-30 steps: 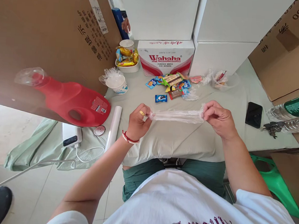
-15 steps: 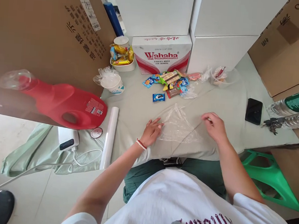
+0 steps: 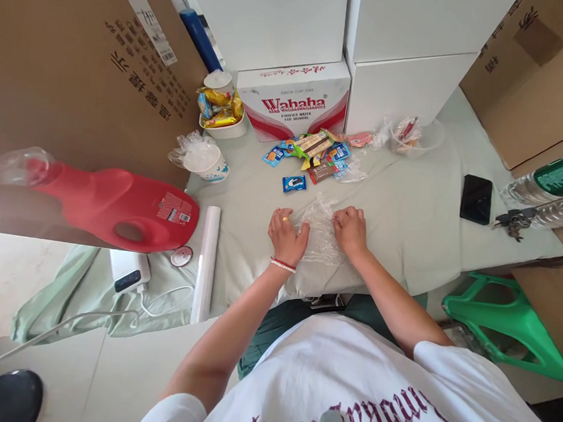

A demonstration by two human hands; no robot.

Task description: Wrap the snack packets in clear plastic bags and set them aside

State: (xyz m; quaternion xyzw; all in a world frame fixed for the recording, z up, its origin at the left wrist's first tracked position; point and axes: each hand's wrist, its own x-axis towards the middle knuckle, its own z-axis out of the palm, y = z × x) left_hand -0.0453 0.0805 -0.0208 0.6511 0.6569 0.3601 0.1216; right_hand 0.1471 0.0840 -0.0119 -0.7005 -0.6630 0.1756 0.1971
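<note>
**Both hands on clear film sheet, table front edge**

Left hand [image 3: 286, 236]: palm down on the left edge of a crumpled sheet of clear plastic film [image 3: 319, 239]. Fingers laid out, released, nothing clasped. Ring on one finger, red-and-white bracelet at the wrist.

Right hand [image 3: 351, 229]: palm down on the right edge of the same sheet. Fingers bent at the knuckles, tips touching the film; cannot tell whether they pinch it.

Film: lies on the table [image 3: 408, 208], which is covered in a pale green cloth, near the front edge, between the two hands and partly under them.

Surroundings: a blue biscuit packet [image 3: 294, 183] just beyond the left hand; a pile of wrapped snacks [image 3: 318, 154] behind it, in front of a Wahaha carton [image 3: 294, 105]. A roll of film [image 3: 206, 263] lies left of the left hand, beside a red jug [image 3: 116, 204] on its side. A black phone [image 3: 476, 199] lies well apart to the right.
</note>
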